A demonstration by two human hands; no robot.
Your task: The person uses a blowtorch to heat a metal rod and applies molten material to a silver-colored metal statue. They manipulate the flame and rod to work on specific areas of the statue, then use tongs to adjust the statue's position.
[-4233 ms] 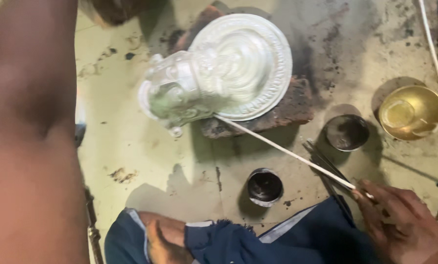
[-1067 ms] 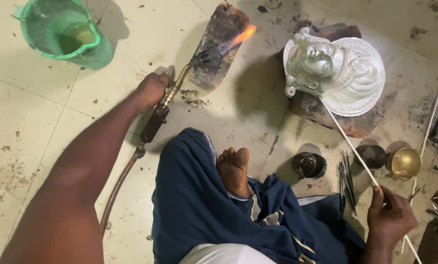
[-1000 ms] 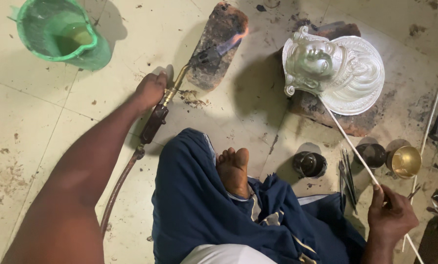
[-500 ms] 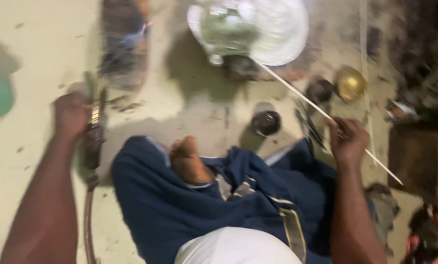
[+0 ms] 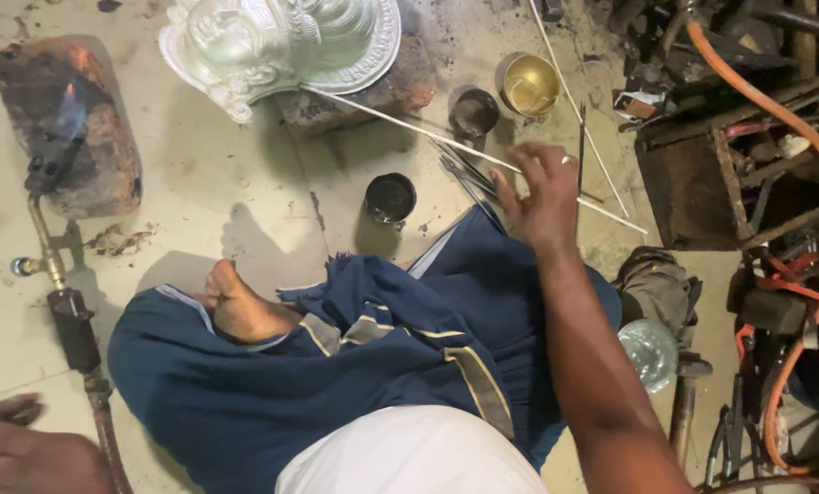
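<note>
At the bottom left corner of the pale concrete floor (image 5: 245,192) the left hand (image 5: 21,448) lies with fingers loose and spread, gripping nothing, just beside the hose end of the brass-necked gas torch with a dark handle (image 5: 66,316). The torch lies unattended on the floor, its nozzle resting on the scorched reddish brick (image 5: 94,119) near the floor's upper left edge, and a small blue flame (image 5: 69,114) burns there; I judge that a nudge from the bare foot (image 5: 240,311) or the blue cloth wrap (image 5: 336,366) could roll the torch and swing the flame toward skin or fabric. Further right, the silver embossed metal face with a round halo plate (image 5: 281,41) rests on a second dark brick (image 5: 382,91) at the top edge, its upper part cut off. The long thin pale metal rod (image 5: 409,123) runs from that plate to the right hand (image 5: 542,192), whose fingers pinch it lightly; a slip might let the rod knock over the small black round pot (image 5: 390,197) or the dark tin cup (image 5: 474,112). What the pots and the brass bowl (image 5: 530,84) contain is hard to make out. At the right edge, the dark wooden crate (image 5: 721,174), the orange hose (image 5: 794,119) and 1 clutter of tools blur together in shadow.
</note>
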